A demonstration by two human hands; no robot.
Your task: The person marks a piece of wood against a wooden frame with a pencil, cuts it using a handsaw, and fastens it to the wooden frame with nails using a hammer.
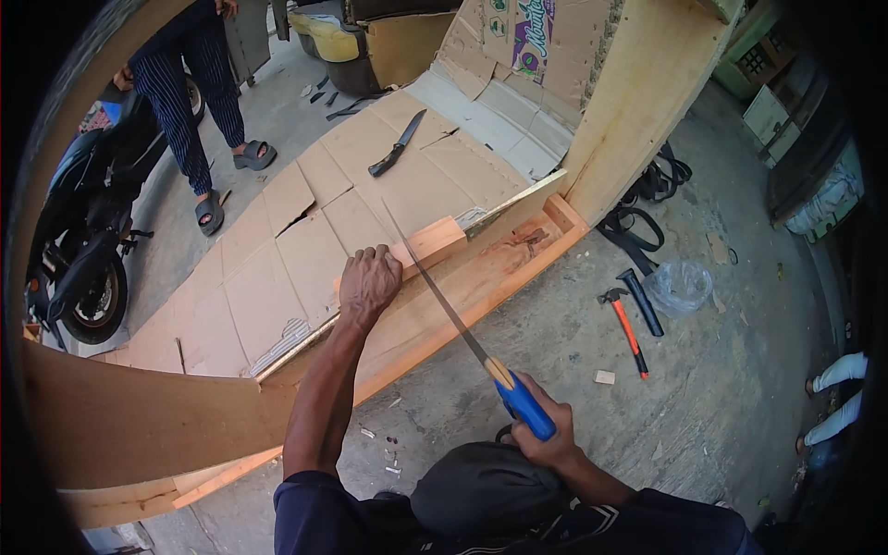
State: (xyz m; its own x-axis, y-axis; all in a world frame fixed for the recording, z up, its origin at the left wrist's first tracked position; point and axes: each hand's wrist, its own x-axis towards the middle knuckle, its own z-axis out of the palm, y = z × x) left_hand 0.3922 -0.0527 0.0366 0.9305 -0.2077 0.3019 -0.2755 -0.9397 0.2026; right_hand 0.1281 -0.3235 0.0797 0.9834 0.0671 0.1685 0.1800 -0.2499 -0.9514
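My left hand [370, 282] grips a short pale wooden piece [435, 242] lying along the near side of a cardboard-covered panel [277, 333] in a wooden frame. My right hand [546, 425] is wrapped round the blue and yellow handle of a handsaw [449, 314], held low over my knee. The saw's thin blade crosses the wooden piece just right of my left hand, its tip over the cardboard. A dark-handled knife [396, 146] lies farther back on the cardboard.
A person in striped trousers [180, 111] stands by a black motorbike [83, 277] at left. On the concrete floor at right lie a hammer [629, 328], a dark tool [641, 301], black straps [629, 240] and clear plastic [677, 287]. Another person's legs [837, 398] show at far right.
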